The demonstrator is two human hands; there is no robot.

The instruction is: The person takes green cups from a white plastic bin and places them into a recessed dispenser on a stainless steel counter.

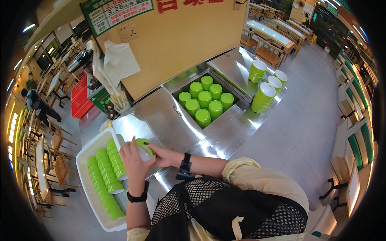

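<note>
Between my left hand (136, 159) and my right hand (164, 155) is a green cup (145, 147) with a pale inside, tilted, gripped by both. It is over the near left edge of the steel counter, beside a white plastic basket (81, 162). Rows of nested green cups (104, 170) lie on their sides in the basket. In a square recess in the counter, several stacks of green cups (205, 99) stand upside down. At the counter's right end, several stacks of green cups with white insides (264, 98) stand upright.
The steel counter (169, 117) runs against a tan partition (187, 39). Left of it are a holder with chopsticks (120, 104), hanging white plastic bags (119, 64) and red bins (81, 99). Tables and chairs (268, 54) stand beyond. A person (39, 105) is far left.
</note>
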